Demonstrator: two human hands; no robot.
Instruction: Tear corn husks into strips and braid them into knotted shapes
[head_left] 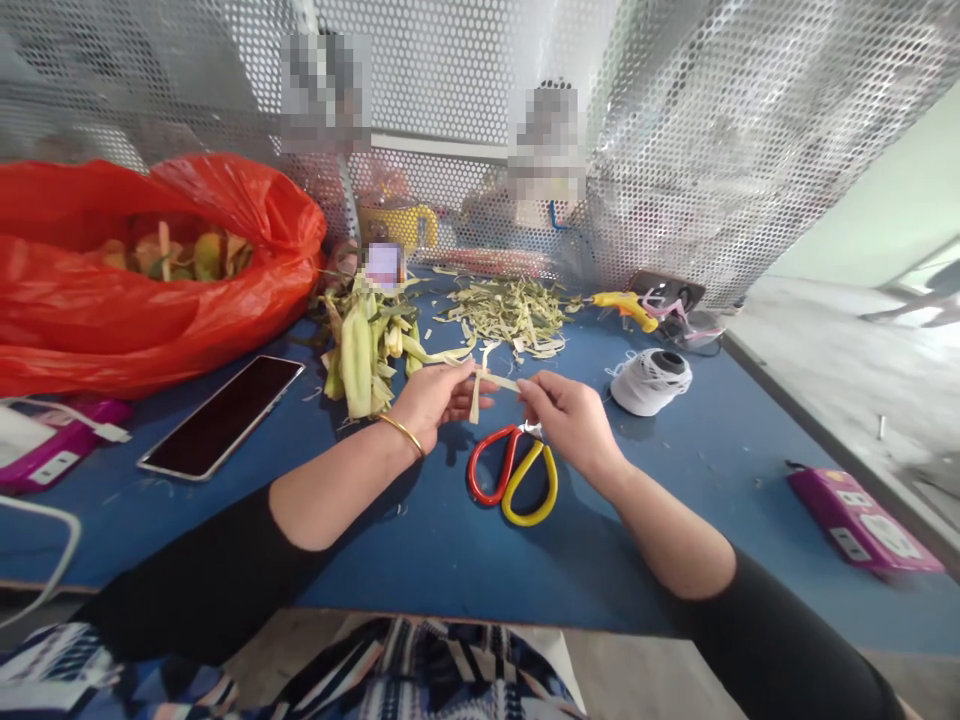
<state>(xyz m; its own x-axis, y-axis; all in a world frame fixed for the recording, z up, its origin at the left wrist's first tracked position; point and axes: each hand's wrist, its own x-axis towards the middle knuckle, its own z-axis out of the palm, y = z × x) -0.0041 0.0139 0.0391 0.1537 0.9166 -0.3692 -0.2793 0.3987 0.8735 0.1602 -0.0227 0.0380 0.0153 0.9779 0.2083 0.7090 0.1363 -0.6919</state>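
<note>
Left hand: The wearer's left hand (435, 400), a gold bangle at its wrist, pinches a knotted or crossed pale husk strip (501, 381) between thumb and fingers.
Right hand: The right hand (566, 415) pinches the strip's other end between thumb and forefinger.
Husk strip: It spans the gap between the hands, over the middle of the blue worktop (450, 560).
Scissors: Red-and-yellow-handled scissors (510, 465) lie just below the hands, toward the worktop's near edge.
Husks: A bundle of green husks (361, 360) lies beside the left hand; shredded husk (517, 310) is heaped toward the far edge.
Thread: A white thread spool (651, 385) stands toward the right edge.
</note>
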